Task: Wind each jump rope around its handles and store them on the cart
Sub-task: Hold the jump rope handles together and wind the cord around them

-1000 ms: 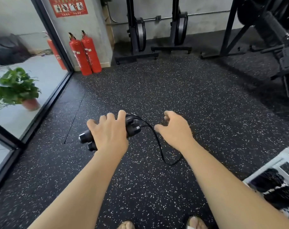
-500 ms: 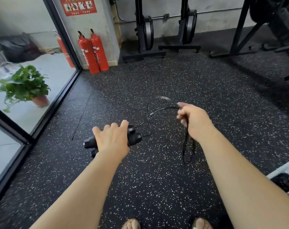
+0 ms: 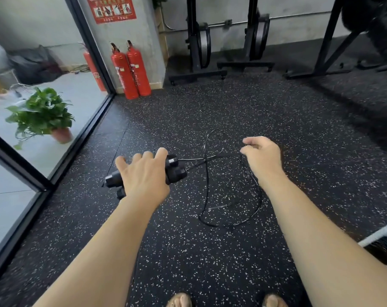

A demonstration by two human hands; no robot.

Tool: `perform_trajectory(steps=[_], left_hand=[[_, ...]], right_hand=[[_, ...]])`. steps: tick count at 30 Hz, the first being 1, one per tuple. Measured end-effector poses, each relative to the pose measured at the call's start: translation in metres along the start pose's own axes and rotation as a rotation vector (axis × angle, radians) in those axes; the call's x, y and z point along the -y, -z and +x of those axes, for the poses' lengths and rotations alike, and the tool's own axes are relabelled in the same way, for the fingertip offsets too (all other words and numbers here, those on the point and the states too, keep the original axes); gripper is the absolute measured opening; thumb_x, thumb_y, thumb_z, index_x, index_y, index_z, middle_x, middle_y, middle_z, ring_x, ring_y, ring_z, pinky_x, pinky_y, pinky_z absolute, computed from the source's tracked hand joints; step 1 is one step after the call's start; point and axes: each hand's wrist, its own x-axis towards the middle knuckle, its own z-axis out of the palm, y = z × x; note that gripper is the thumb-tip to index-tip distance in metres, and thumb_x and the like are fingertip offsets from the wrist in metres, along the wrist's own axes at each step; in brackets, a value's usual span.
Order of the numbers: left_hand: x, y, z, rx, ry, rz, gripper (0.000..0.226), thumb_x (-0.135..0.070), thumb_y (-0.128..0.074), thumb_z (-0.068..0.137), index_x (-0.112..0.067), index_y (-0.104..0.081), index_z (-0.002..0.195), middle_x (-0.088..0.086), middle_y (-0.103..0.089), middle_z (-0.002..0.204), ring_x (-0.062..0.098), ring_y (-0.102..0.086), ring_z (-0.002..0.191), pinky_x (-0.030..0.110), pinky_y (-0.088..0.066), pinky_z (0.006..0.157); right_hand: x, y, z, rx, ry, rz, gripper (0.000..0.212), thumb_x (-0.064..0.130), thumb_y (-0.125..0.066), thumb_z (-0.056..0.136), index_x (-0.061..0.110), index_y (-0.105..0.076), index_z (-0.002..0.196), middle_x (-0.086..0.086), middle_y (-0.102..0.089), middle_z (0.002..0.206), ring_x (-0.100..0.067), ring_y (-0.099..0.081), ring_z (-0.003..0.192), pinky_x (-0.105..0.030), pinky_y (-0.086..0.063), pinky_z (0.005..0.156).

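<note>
My left hand [image 3: 144, 173] grips the two black jump rope handles [image 3: 176, 169] side by side, their ends sticking out on both sides of my fist. From the handles the thin black rope [image 3: 207, 189] runs right, crosses itself in a loop and hangs down in a long curve above the floor. My right hand [image 3: 262, 157] is to the right of the handles at about the same height, and its curled fingers pinch the rope where it bends downward. A corner of the cart [image 3: 380, 234] shows at the lower right edge.
Black speckled rubber floor [image 3: 210, 107] stretches ahead. Two red fire extinguishers [image 3: 130, 69] stand by the wall beside a glass partition [image 3: 62, 138] with a potted plant [image 3: 42, 114] behind it. Black gym machine stands [image 3: 199, 47] line the back wall. My feet show at the bottom.
My right hand swung from near the handles up and out to the right, carrying the rope with it. The rope now forms a wider crossed loop. My left hand kept its grip.
</note>
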Motion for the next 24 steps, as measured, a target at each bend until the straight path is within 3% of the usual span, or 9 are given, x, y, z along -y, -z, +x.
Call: perform_trajectory(steps=[3,6,8,10,12,16,18,20,24], left_hand=[[-0.005,0.003,0.0,-0.034,-0.032,-0.002,0.058,-0.019,-0.068,0.076,-0.031,-0.037,0.124,-0.005,-0.044,0.097,0.025,-0.052,0.106,0.051,-0.024,0.103],[-0.011,0.005,-0.001,-0.051,-0.063,-0.003,0.059,-0.02,-0.068,0.077,-0.031,-0.036,0.125,-0.004,-0.049,0.103,0.025,-0.051,0.108,0.051,-0.024,0.104],[-0.016,0.005,-0.002,-0.058,-0.078,0.002,0.059,-0.022,-0.069,0.077,-0.031,-0.036,0.125,-0.004,-0.053,0.109,0.025,-0.051,0.111,0.052,-0.023,0.105],[-0.018,0.004,-0.003,-0.051,-0.088,0.005,0.057,-0.023,-0.068,0.077,-0.03,-0.036,0.124,-0.003,-0.054,0.111,0.025,-0.051,0.112,0.052,-0.022,0.106],[-0.016,0.001,-0.003,-0.038,-0.066,-0.014,0.056,-0.022,-0.068,0.077,-0.031,-0.038,0.124,-0.003,-0.055,0.11,0.025,-0.051,0.111,0.052,-0.023,0.105],[0.007,-0.001,0.001,-0.035,0.124,-0.079,0.056,-0.022,-0.07,0.077,-0.03,-0.041,0.124,0.0,-0.059,0.111,0.027,-0.053,0.109,0.051,-0.027,0.101],[0.015,0.001,0.003,-0.048,0.173,-0.091,0.054,-0.022,-0.07,0.077,-0.029,-0.041,0.121,0.0,-0.058,0.109,0.028,-0.052,0.108,0.051,-0.028,0.101],[0.016,0.003,0.003,-0.058,0.161,-0.071,0.054,-0.021,-0.07,0.076,-0.029,-0.041,0.121,0.0,-0.057,0.109,0.028,-0.051,0.109,0.051,-0.027,0.102],[0.001,0.005,0.001,-0.078,0.045,-0.019,0.059,-0.018,-0.069,0.076,-0.03,-0.039,0.125,0.0,-0.055,0.115,0.028,-0.049,0.114,0.053,-0.025,0.104]], right_hand=[[0.015,-0.018,-0.023,0.196,0.215,-0.162,0.041,0.006,-0.059,0.086,0.019,-0.055,0.124,0.009,-0.058,0.114,-0.009,-0.056,0.105,-0.021,-0.044,0.081],[0.03,-0.033,-0.045,0.158,0.543,-0.316,0.054,0.011,-0.06,0.082,0.017,-0.045,0.134,0.01,-0.048,0.124,-0.006,-0.04,0.116,-0.023,-0.033,0.094],[0.032,-0.044,-0.054,0.237,0.644,-0.39,0.047,0.015,-0.06,0.085,0.015,-0.05,0.131,0.003,-0.055,0.124,-0.012,-0.045,0.115,-0.027,-0.036,0.097],[0.031,-0.049,-0.062,0.342,0.56,-0.31,0.022,0.02,-0.055,0.091,0.013,-0.065,0.11,0.001,-0.066,0.102,-0.011,-0.055,0.095,-0.031,-0.043,0.086],[0.037,-0.039,-0.058,0.354,0.343,-0.061,0.025,0.022,-0.049,0.096,0.01,-0.068,0.084,0.009,-0.062,0.069,-0.005,-0.053,0.066,-0.029,-0.042,0.072],[0.047,0.004,-0.032,0.393,-0.068,0.465,0.034,0.015,-0.05,0.095,0.011,-0.062,0.064,-0.005,-0.058,0.067,-0.017,-0.058,0.061,-0.035,-0.047,0.084],[0.033,0.014,-0.019,0.343,-0.11,0.031,0.018,0.009,-0.054,0.088,0.009,-0.067,0.074,-0.008,-0.065,0.082,-0.016,-0.058,0.065,-0.033,-0.047,0.077],[0.015,0.015,-0.013,0.202,-0.017,-0.466,0.021,0.01,-0.054,0.086,0.015,-0.067,0.102,-0.001,-0.067,0.104,-0.017,-0.059,0.089,-0.036,-0.048,0.083],[0.026,0.005,-0.025,0.083,0.296,-0.36,0.037,0.009,-0.049,0.09,0.019,-0.059,0.125,0.005,-0.062,0.113,-0.014,-0.056,0.104,-0.035,-0.048,0.091]])
